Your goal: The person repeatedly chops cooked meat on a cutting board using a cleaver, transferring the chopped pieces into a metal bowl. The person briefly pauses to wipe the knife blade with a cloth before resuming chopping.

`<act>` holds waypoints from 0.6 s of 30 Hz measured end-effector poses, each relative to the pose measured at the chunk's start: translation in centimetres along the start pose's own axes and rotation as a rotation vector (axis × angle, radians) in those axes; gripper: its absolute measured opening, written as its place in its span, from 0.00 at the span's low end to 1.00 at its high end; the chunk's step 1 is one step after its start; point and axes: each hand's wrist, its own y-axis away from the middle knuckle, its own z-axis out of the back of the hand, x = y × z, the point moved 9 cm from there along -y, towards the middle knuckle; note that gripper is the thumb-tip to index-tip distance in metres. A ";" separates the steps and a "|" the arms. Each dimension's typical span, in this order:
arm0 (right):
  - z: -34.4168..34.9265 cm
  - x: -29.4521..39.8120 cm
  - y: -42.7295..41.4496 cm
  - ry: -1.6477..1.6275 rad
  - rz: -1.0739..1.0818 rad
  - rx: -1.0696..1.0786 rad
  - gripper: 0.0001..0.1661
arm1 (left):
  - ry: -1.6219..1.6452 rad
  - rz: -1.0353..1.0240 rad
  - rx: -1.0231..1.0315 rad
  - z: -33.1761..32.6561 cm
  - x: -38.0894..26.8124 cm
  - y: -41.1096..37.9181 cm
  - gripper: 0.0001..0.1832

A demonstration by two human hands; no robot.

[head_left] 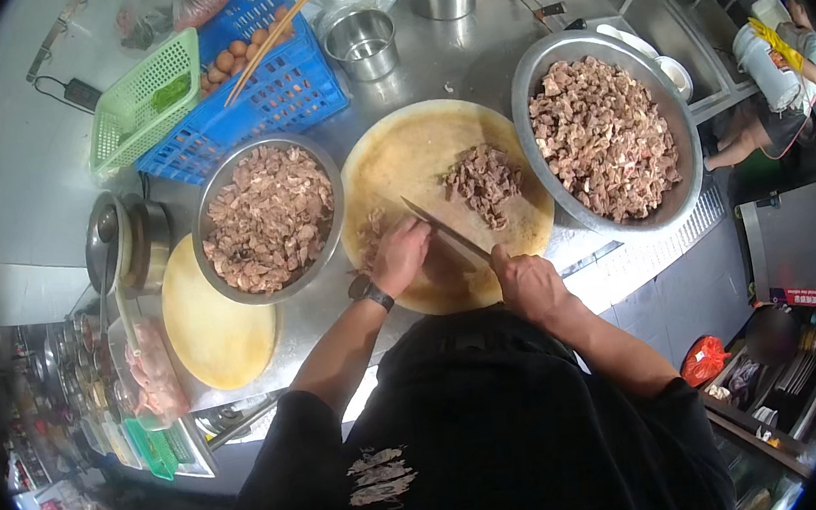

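My right hand (530,280) grips the handle of a kitchen knife (451,231), whose blade slants up and left over a round cutting board (402,135). Beside the blade, my left hand (405,252) rests low over the board, its fingertips bent; whether it holds a piece of meat cannot be told. Cut meat pieces (373,238) lie just left of that hand. A pile of chopped brown meat (486,182) sits on the board's right half. Left of the board stands a steel bowl (334,180) of meat pieces, and right of it a larger steel basin (690,147) heaped with chopped meat.
A blue plastic crate (284,95) holds eggs, with wooden chopsticks (276,42) across it. Near it are a green basket (185,54) and a steel pot (362,45). A second round board (221,337) lies at left. Sinks (659,7) and another person (800,51) are at right.
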 end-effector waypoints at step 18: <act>2.2 -2.1 -2.7 -0.219 -0.068 -0.316 0.12 | -0.024 -0.045 -0.020 0.4 -1.7 1.2 0.10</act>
